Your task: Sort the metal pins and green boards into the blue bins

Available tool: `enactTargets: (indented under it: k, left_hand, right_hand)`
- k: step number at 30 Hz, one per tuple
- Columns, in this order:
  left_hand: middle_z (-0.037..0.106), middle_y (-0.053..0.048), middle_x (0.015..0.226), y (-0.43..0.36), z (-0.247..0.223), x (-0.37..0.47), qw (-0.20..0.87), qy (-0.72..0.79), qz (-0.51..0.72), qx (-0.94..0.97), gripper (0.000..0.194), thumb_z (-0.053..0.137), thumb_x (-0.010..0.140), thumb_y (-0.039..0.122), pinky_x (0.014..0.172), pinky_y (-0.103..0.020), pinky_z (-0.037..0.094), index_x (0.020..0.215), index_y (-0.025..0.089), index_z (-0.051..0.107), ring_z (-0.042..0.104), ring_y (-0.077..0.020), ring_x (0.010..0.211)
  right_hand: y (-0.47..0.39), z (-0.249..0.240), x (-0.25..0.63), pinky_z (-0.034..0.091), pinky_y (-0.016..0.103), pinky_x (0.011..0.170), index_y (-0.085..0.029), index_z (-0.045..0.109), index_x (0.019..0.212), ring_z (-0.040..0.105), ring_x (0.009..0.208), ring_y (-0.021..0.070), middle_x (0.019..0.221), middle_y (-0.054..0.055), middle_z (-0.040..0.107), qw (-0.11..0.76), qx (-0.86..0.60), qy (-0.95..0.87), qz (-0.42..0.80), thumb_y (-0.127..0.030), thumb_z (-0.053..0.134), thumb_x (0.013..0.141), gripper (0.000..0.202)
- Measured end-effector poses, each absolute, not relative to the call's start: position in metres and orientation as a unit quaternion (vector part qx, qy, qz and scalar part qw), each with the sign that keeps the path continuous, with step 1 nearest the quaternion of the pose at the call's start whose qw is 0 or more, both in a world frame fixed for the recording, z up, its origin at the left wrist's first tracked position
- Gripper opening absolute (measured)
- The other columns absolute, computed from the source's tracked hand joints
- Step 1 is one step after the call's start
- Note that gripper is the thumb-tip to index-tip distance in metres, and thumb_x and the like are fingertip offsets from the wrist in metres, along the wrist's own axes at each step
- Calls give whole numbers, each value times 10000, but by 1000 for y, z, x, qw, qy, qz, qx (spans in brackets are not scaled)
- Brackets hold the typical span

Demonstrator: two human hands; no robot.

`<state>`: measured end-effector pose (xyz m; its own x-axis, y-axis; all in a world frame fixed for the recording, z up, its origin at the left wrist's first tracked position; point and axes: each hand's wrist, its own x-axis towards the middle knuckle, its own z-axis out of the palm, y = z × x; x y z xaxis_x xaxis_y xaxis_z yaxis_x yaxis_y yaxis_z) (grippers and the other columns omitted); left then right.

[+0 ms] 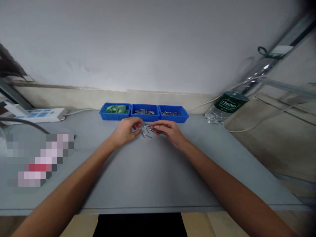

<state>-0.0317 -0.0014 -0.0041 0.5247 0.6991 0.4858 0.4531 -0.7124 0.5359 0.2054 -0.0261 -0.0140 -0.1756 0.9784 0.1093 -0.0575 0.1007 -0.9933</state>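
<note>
Forearms (pixel 86 169) slant in from the lower corners; mid-frame, the left hand (pixel 128 131) curls, thumb (pixel 137 132) apart; the right hand (pixel 169 130) pinches.

Grey tabletop (pixel 153 177) beneath the right hand (pixel 170 131); plain pale wall (pixel 148 49) beyond it; floor (pixel 196 225) below it, apparently beige tile, dimly seen.
</note>
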Motion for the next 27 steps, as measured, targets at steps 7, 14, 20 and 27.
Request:
enactTargets:
  k: [7,14,20,27]
  left_hand:
    - [730,-114,1114,3,-16,-37,106,324,217,915,241,561,913,116,972,-429,554,1076,180,727,674,-260,1075]
    - [687,-96,968,8,-15,-43,107,328,167,924,189,509,926,118,826,-363,532,939,178,688,645,-234,912]
    - [690,-56,881,3,-4,-45,158,308,162,924,153,516,927,129,722,-297,488,925,180,660,616,-181,768]
    - [717,-40,918,-5,2,-34,180,274,279,903,101,599,913,151,773,-281,524,983,187,662,662,-163,828]
  right_hand:
    - [-17,-11,215,531,341,724,-282,816,968,697,841,190,1181,44,758,620,-465,-434,459,-278,746,677,300]
    - [-15,-14,216,539,327,712,-292,773,1032,705,829,177,1301,39,696,622,-465,-421,469,-292,750,656,377]
    - [-17,-13,215,535,329,698,-275,767,1019,695,782,173,1192,49,751,604,-464,-440,476,-293,750,677,343]
    - [-17,-21,209,549,343,737,-233,771,995,696,757,187,905,54,794,491,-455,-576,469,-359,788,729,294]
